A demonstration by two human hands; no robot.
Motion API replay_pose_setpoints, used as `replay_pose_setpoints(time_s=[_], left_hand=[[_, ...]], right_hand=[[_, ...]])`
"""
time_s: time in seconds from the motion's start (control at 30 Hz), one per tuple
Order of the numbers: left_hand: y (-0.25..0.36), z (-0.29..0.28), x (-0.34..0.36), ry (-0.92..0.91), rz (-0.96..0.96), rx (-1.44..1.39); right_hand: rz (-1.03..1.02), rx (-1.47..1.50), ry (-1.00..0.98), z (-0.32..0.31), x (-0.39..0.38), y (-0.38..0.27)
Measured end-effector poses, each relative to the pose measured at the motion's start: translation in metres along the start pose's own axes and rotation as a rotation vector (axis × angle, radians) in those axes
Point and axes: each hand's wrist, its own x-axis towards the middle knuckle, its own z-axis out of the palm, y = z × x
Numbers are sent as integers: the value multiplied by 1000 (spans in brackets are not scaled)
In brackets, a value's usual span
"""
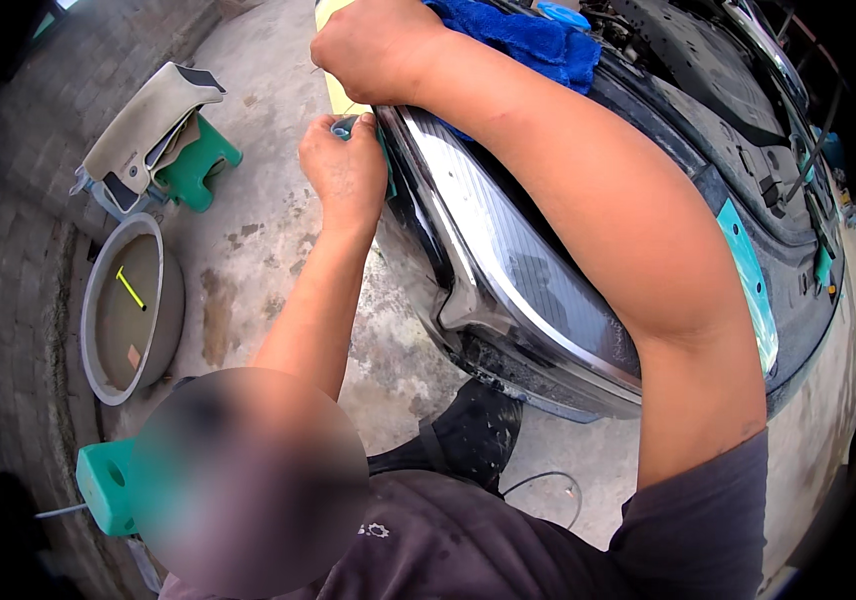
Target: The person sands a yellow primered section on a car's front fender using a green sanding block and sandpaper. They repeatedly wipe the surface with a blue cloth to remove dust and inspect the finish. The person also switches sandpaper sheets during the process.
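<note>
A car headlight [533, 250] with a chrome edge lies under my right forearm. My left hand [341, 175] is closed around a small grey-blue roll of tape [346, 128], beside the headlight's far end. A teal strip [386, 160] runs along the car's edge next to that hand. Farther out, my right hand [373, 50] is closed in a fist over a yellow sheet [338, 95]; whatever its fingers grip is hidden. A blue towel [523, 40] rests on the car beyond my right forearm.
At left, a grey basin [170, 290] holds murky water and a yellow-handled tool [132, 288]. Behind it stands a green stool [203, 165] beside a beige bag [143, 130]. Another green stool [106, 487] is lower left. A cable [576, 490] lies on the concrete floor. The engine bay is at right.
</note>
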Motion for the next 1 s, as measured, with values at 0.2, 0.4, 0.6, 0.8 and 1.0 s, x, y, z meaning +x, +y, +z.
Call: replay_pose_setpoints(time_s=[0.2, 0.4, 0.6, 0.8, 1.0], left_hand=[[5, 5, 18, 83, 72, 132], [-12, -9, -44, 45, 147, 22], [-1, -9, -20, -23, 37, -9], [4, -1, 10, 10, 58, 50], [-1, -16, -42, -58, 33, -10]], right_hand=[[-20, 9, 47, 3, 3, 1], [10, -9, -46, -4, -3, -1], [12, 31, -30, -4, -1, 1], [-14, 2, 17, -3, 0, 2], [1, -75, -4, -3, 2, -1]])
